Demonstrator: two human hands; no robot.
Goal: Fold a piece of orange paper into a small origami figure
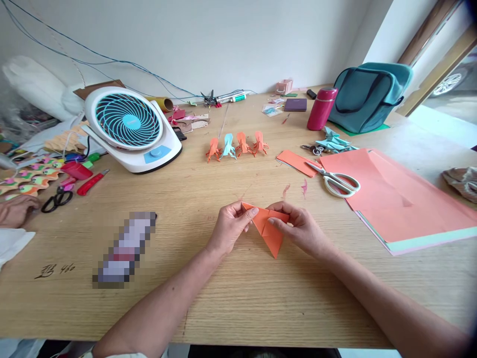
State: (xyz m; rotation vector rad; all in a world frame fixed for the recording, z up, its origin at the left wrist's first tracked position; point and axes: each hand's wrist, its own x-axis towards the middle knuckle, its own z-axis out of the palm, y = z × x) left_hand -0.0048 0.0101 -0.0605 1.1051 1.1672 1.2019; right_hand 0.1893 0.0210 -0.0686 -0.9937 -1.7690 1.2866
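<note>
Between my two hands is a piece of orange paper [274,242], creased and folded to a triangle with its point downward. My left hand [231,224] pinches its upper left corner between thumb and fingers. On the right side, my right hand [298,223] grips the other upper corner, thumb on the front face. Beyond my hands a short row of folded paper figures stands on the table, an orange figure [244,143] and a light blue figure [228,146] among them. Scissors [342,184] with white handles lie to the right, over orange paper strips [297,163].
Large orange sheets [402,194] lie at the right. Behind them are a pink bottle [322,109] and a teal bag [367,97]. A white fan [132,129] stands back left. A blurred phone-like object [124,251] lies left, near another person's hand [17,211] and black scissors [56,199].
</note>
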